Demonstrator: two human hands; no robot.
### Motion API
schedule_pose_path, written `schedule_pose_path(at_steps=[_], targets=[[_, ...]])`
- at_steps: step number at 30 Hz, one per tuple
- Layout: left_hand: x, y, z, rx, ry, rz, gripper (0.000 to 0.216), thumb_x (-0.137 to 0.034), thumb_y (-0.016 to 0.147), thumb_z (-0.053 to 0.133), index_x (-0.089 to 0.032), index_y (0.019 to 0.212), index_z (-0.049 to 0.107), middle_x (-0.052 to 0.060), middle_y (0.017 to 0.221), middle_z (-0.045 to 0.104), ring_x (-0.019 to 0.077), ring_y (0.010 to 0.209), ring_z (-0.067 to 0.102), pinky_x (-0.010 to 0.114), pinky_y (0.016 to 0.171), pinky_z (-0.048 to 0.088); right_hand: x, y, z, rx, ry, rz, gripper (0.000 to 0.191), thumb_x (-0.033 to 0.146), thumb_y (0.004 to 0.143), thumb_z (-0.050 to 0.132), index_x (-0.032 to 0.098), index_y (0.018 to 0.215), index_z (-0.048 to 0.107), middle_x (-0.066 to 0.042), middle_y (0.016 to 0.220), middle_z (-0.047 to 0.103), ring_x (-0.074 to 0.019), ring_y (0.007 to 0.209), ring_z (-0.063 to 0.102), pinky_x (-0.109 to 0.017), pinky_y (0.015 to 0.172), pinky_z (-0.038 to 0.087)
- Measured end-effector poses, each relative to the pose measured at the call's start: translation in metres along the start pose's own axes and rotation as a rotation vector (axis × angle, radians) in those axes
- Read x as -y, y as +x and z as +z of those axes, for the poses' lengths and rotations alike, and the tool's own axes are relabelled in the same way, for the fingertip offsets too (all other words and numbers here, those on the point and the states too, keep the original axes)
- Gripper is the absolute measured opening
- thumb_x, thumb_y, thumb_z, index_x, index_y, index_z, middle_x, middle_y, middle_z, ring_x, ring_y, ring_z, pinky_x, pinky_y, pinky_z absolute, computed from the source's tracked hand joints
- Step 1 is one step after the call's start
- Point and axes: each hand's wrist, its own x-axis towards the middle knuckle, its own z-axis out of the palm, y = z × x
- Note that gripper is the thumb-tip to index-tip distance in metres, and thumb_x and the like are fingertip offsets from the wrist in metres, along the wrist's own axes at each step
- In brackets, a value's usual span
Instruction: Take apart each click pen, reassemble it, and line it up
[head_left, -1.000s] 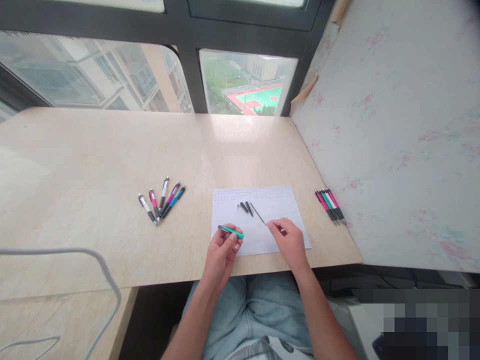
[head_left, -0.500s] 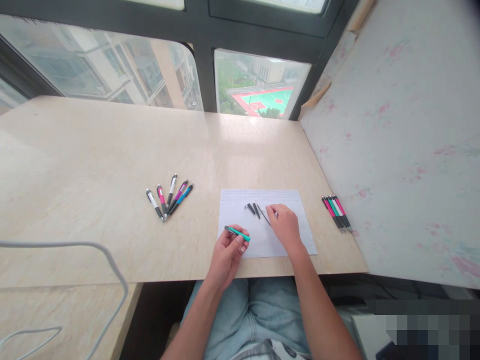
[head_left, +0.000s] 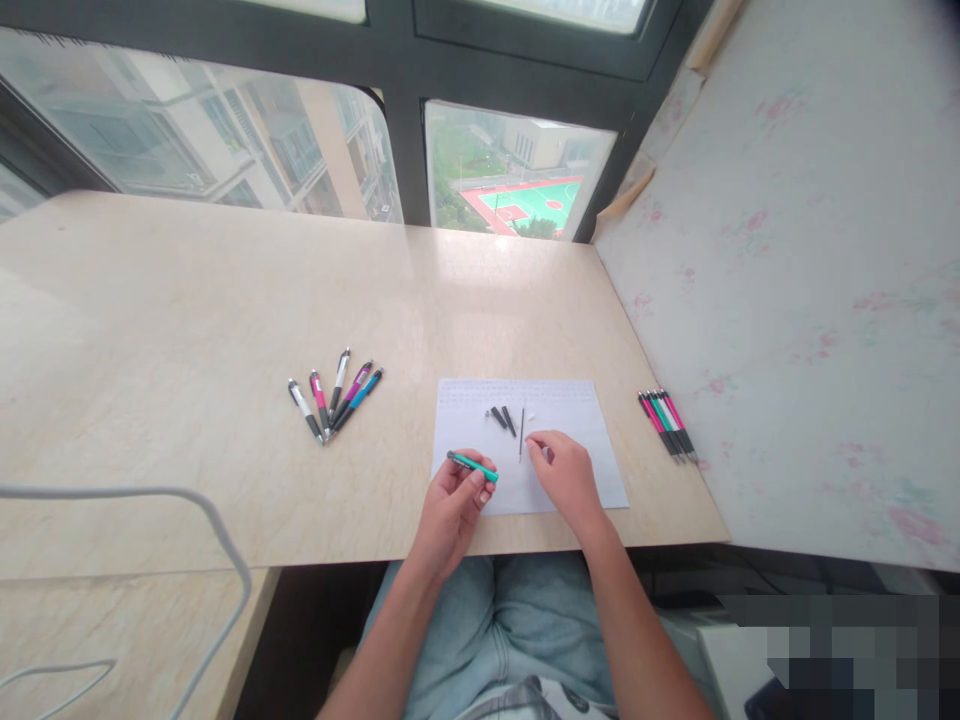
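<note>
My left hand [head_left: 452, 500] is closed round a green pen barrel [head_left: 472, 465], held just over the near left corner of a white sheet of paper [head_left: 577, 455]. My right hand [head_left: 564, 475] rests on the sheet with its fingertips pinched at the near end of a thin black refill [head_left: 521, 436]. Two short black pen parts [head_left: 502, 417] and a tiny white piece [head_left: 532, 417] lie on the paper just beyond the refill.
Several pens fanned out [head_left: 335, 395] lie on the beige table [head_left: 187, 330] to the left. Another bundle of pens [head_left: 667, 422] lies at the right, by the floral wall [head_left: 810, 280]. A white cable [head_left: 217, 530] loops at the near left. Windows stand behind.
My right hand drew back toward me from the small parts. The black refill now lies almost straight, with my fingertips at its near end. The left hand kept the green barrel still.
</note>
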Motion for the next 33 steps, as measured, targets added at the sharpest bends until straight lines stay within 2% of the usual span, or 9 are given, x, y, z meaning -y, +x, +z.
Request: schedule_pose_path(at_steps=[6,11,23,26,28,31,33], targets=[[-0.001,0.000,0.000,-0.001,0.012,-0.010,0.023,-0.019,0.077,0.079,-0.017,0.097,0.068,0.004,0.093,0.067,0.0081,0.073,0.060,0.018,0.067,0.047,-0.007,0.017,0.004,-0.112,-0.126,0.056,0.025,0.020,0.088,0.051,0.018,0.104,0.071,-0.008,0.093,0.070,-0.0225,0.086,0.064,-0.033,0.077,0.046],[-0.002,-0.001,0.002,-0.016,0.019,-0.014,0.024,-0.019,0.076,0.080,-0.017,0.096,0.068,0.003,0.092,0.068,0.0076,0.072,0.060,0.018,0.068,0.046,-0.006,0.030,0.007,-0.078,-0.187,0.047,0.023,0.014,0.088,0.051,0.021,0.096,0.072,-0.007,0.095,0.070,-0.0217,0.090,0.064,-0.031,0.075,0.045],[-0.004,-0.001,0.005,-0.028,0.039,-0.023,0.025,-0.020,0.076,0.081,-0.017,0.096,0.067,0.004,0.093,0.067,0.0078,0.072,0.060,0.019,0.067,0.047,0.005,0.040,0.009,-0.029,-0.057,-0.007,0.023,0.018,0.089,0.052,0.020,0.093,0.074,-0.008,0.093,0.072,-0.0205,0.088,0.064,-0.032,0.078,0.046],[-0.003,-0.001,0.004,-0.033,0.044,-0.022,0.026,-0.020,0.075,0.081,-0.017,0.096,0.067,0.004,0.092,0.067,0.0083,0.072,0.060,0.019,0.067,0.047,0.004,0.031,0.003,-0.095,0.067,0.031,0.024,0.024,0.090,0.051,0.019,0.097,0.073,-0.009,0.095,0.072,-0.0211,0.085,0.064,-0.034,0.079,0.047],[-0.003,-0.001,0.003,-0.027,0.040,-0.016,0.025,-0.020,0.076,0.080,-0.017,0.096,0.067,0.004,0.093,0.067,0.0084,0.072,0.060,0.020,0.067,0.047,0.008,0.017,0.000,-0.108,0.238,0.091,0.024,0.030,0.091,0.052,0.018,0.096,0.072,-0.009,0.094,0.073,-0.0205,0.081,0.064,-0.034,0.077,0.048],[0.000,0.000,0.001,-0.016,0.042,-0.003,0.023,-0.020,0.077,0.079,-0.017,0.096,0.067,0.004,0.093,0.067,0.0085,0.073,0.060,0.020,0.068,0.047,0.022,-0.012,0.001,0.014,0.609,0.239,0.027,0.040,0.091,0.056,0.018,0.097,0.070,-0.004,0.080,0.070,-0.0160,0.063,0.059,-0.030,0.062,0.047],[0.002,0.000,0.001,-0.015,0.066,0.017,0.022,-0.022,0.077,0.079,-0.018,0.095,0.067,0.003,0.093,0.067,0.0088,0.073,0.060,0.020,0.069,0.048,0.034,-0.033,0.007,0.102,0.862,0.336,0.029,0.044,0.090,0.058,0.019,0.096,0.068,-0.002,0.075,0.067,-0.0133,0.056,0.054,-0.025,0.050,0.041]])
